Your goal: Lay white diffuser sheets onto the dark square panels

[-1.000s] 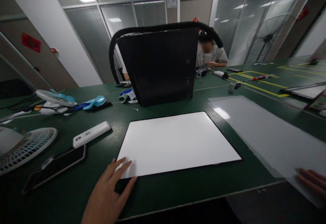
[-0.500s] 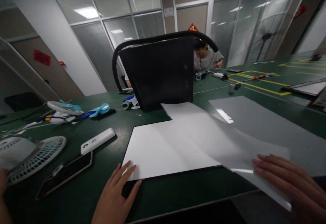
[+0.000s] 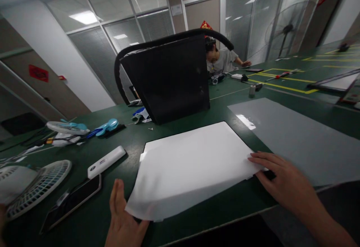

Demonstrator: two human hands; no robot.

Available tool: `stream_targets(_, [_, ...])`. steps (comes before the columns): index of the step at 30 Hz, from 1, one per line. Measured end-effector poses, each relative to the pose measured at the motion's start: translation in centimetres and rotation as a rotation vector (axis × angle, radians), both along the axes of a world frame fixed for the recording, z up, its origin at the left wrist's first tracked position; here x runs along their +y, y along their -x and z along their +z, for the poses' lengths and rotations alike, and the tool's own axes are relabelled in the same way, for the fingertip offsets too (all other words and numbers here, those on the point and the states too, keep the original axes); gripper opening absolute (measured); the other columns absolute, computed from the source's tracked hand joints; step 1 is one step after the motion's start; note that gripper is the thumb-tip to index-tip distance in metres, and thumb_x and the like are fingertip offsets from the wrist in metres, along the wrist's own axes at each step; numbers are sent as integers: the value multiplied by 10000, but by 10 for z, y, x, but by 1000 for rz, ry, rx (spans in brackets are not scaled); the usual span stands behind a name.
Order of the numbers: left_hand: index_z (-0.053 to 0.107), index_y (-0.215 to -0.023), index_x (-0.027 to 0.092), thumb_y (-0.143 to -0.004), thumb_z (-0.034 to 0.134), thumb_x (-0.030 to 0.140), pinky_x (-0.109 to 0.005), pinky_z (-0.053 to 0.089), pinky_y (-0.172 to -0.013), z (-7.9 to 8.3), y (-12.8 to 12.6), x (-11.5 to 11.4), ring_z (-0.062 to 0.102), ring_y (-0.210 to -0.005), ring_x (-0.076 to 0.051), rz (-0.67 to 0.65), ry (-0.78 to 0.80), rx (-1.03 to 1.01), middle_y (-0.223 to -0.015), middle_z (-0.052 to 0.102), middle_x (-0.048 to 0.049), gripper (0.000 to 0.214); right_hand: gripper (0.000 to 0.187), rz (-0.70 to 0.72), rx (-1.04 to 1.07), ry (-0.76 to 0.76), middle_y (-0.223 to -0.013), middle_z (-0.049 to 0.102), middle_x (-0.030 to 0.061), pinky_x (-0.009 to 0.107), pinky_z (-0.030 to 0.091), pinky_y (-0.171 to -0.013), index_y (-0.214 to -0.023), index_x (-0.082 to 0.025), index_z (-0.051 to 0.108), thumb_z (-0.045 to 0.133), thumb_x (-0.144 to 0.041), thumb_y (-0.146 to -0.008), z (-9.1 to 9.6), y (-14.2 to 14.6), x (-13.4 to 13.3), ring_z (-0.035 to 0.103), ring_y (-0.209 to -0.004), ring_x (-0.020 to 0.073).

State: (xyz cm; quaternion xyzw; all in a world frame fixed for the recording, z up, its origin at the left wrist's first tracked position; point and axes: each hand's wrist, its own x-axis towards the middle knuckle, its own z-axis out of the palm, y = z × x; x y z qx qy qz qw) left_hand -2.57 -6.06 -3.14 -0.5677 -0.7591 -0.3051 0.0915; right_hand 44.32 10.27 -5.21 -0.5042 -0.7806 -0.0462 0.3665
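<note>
A white sheet lies askew over a flat white panel with a dark border, whose corner shows at the sheet's top left. My left hand sits at the sheet's near left corner, fingers straight and together, its edge against the sheet. My right hand lies flat on the sheet's right edge with fingers stretched out. Both rest on a dark green table.
A grey translucent sheet lies to the right. A black upright panel stands behind. On the left are a white fan grille, a dark phone and a white remote-like bar. A person sits at the far side.
My right hand carried a white sheet from the right and laid it over the panel. My left hand shifted from the panel's corner to the sheet's near left edge.
</note>
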Motion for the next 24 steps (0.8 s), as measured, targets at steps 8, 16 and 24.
stream_targets(8, [-30, -1733, 257, -924, 699, 548, -696, 421, -1253, 9, -8, 2, 271, -1649, -458, -6, -116, 21, -1804, 132, -217, 1128, 404, 22, -49, 21, -1355, 702, 46, 617, 574, -1069, -1294, -281, 742, 505, -463, -1022, 7, 4, -3, 652, -1234, 304])
stream_targets(16, [737, -1348, 286, -962, 572, 652, -706, 427, -1250, 8, 5, 1, 489, -1546, -417, -64, 129, 48, -1607, 591, -120, 557, 417, 105, -90, 22, -1425, 674, 31, 622, 530, -1136, -1368, -308, 695, 546, -521, -1041, 18, 8, -10, 593, -1350, 304])
stream_targets(24, [762, -1351, 273, -903, 570, 725, -692, 341, -1300, 7, 11, 3, 540, -1515, -400, -65, 186, 1, -1581, 645, -94, 665, 351, 165, -94, -29, -1408, 683, 6, 560, 581, -1074, -1341, -335, 692, 550, -499, -1066, 20, 9, -12, 618, -1326, 274])
